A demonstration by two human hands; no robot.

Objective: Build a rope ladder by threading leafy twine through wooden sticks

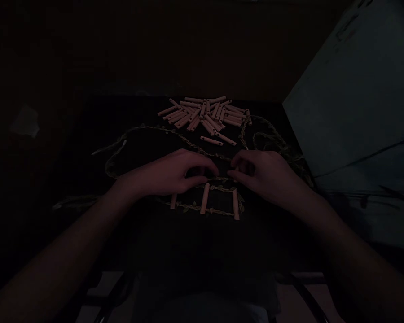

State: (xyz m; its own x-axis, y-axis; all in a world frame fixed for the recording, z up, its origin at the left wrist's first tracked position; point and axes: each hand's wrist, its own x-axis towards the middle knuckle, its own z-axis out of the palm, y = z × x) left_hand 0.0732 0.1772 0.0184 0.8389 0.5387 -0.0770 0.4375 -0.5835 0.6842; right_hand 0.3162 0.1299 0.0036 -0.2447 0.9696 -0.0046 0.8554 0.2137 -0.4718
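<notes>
Closest to the camera, the forearms reach in from the bottom corners, and the left hand [168, 175] and right hand [265, 174] curve downward with their fingertips [233, 174] nearly meeting at the middle. Both hands are over a strand of twisted, leaf-trimmed cord [202, 210], and their fingers close toward it, but the dim light hides whether either hand is pinching it. Just below the hands, three pale wooden sticks [204, 198] lie side by side across two lengths of the cord, forming a short ladder-like section. Their upper ends pass under or near the hands, so the join there cannot be made out. That much is assembled, and it is only a small part of what is laid out.

Farther on, the cord runs loose in long, unworked loops to the left and right across the dark tabletop [74, 157]. Two single sticks [211, 141] lie apart just above the hands, and beyond them a large, untidy heap of matching sticks [204, 114] remains unused. Off to the right, a pale teal sheet [350, 98] slants across the view, while a faint pale scrap [25, 121] sits in the gloom at the far left.
</notes>
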